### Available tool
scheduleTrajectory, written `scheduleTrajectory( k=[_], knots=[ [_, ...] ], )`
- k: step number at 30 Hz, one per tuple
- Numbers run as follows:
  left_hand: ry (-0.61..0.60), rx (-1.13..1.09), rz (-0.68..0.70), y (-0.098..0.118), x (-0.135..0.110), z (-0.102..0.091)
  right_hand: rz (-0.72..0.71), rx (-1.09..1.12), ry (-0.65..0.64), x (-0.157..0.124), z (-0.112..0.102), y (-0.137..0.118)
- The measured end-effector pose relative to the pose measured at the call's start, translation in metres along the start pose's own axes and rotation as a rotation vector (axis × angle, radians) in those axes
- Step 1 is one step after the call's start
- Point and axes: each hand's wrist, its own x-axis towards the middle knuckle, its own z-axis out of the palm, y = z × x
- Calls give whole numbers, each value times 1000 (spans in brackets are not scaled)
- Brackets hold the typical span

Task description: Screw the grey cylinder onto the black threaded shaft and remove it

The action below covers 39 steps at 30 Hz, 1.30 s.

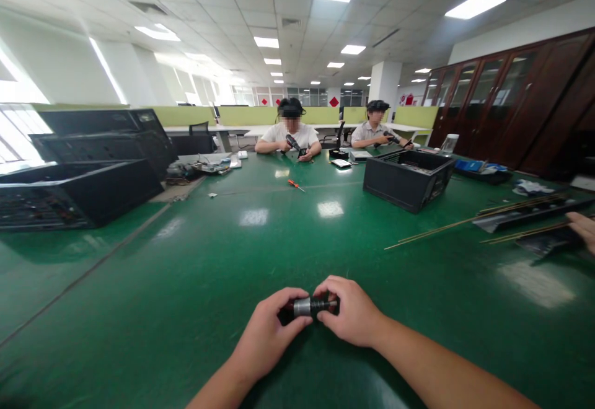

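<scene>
Close to the table's near edge, my left hand (269,328) is wrapped round the body of a power drill (302,307), which lies sideways with its nose to the right. A silver collar and a black ridged chuck (318,306) show between my hands. The thumb and fingers of my right hand (349,311) curl round the chuck end, where a short grey tip sticks out. Most of the drill's body is hidden by my left hand.
On the green table (223,272) lies a red screwdriver (295,185). Black computer cases stand left (116,192) and right (409,180). Thin rods (446,229) lie at right, near another person's hand (583,230). Two people (290,139) (374,131) work opposite with drills.
</scene>
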Motion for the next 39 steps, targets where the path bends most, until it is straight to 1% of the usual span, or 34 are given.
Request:
scheduleTrajectory(
  k=[7, 16, 23, 29, 33, 39],
  knots=[
    [-8, -16, -24, -5, 1, 0, 3, 11, 7, 1, 1, -2],
    [-5, -20, -23, -5, 3, 1, 14, 51, 26, 2, 3, 0],
    [43, 1, -45, -6, 4, 3, 37, 50, 13, 2, 2, -1],
    [42, -1, -63, -8, 6, 4, 38, 49, 18, 5, -2, -3],
    [32, -5, -75, -8, 5, 3, 48, 75, 10, 5, -2, -3],
    [35, -30, -85, -7, 5, 4, 31, 101, 33, 5, -1, -1]
  ],
)
